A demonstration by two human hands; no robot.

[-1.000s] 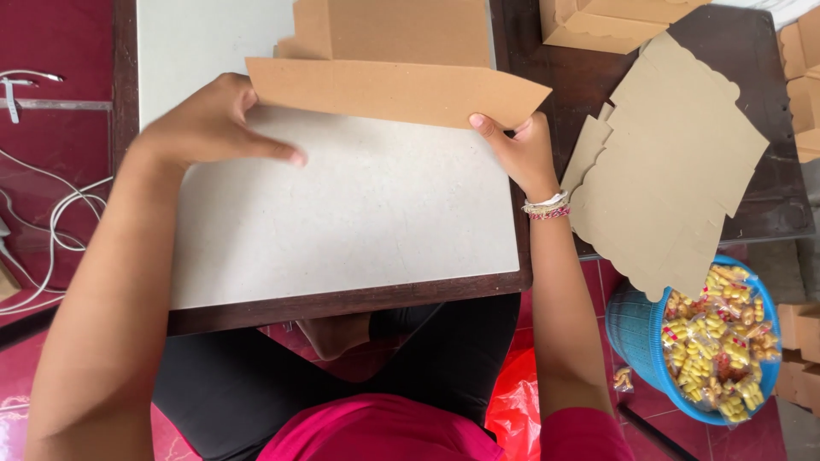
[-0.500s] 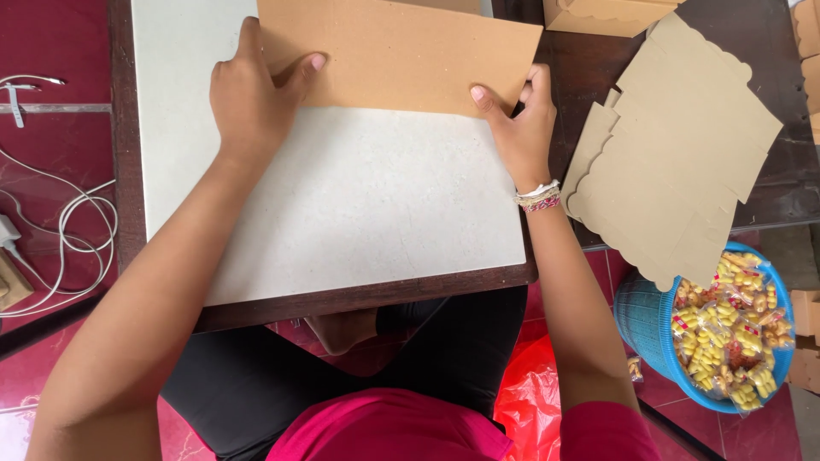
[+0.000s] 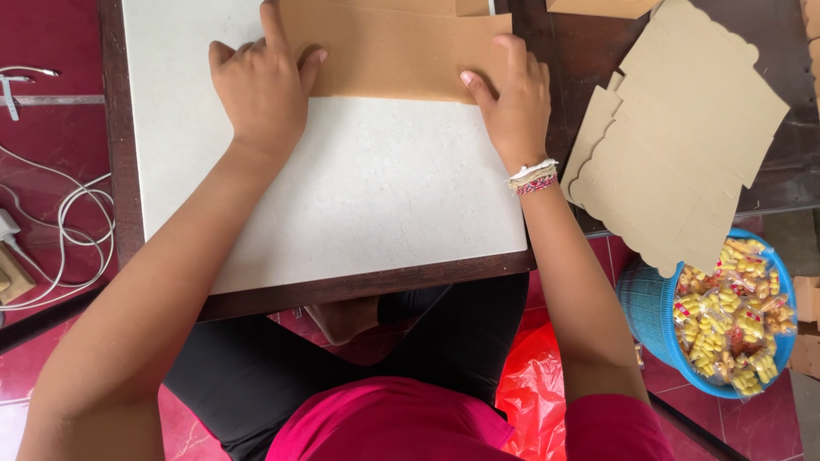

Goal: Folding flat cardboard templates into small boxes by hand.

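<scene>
Setting: red tiled floor (image 3: 34,171) under a low table (image 3: 367,196) with a pale top and dark wooden rim; the person sits at it, seen from above in the one head view.

Left hand: the left hand (image 3: 260,85) lies flat, fingers spread, pressing down on the left end of a brown cardboard sheet (image 3: 393,55); it grips nothing, only bears on it.

Right hand: the right hand (image 3: 512,102) is likewise open and flat, fingertips on the right end of the same sheet, thumb at its near edge; a beaded bracelet (image 3: 534,177) sits on the wrist.

Cardboard sheet: at the far side of the table top, lying flat, its upper part out of frame.

Progress: judged from the pressing hands, a fold is being creased; the sheet is not yet box-shaped, so most of the forming seems left.

Nearby: a stack of flat die-cut cardboard blanks (image 3: 683,128) to the right, overhanging the table edge; a blue basket (image 3: 649,307) of small snack packets (image 3: 726,316) on the floor; white cables (image 3: 51,230) at left; red plastic bag (image 3: 534,384) by the knee.
</scene>
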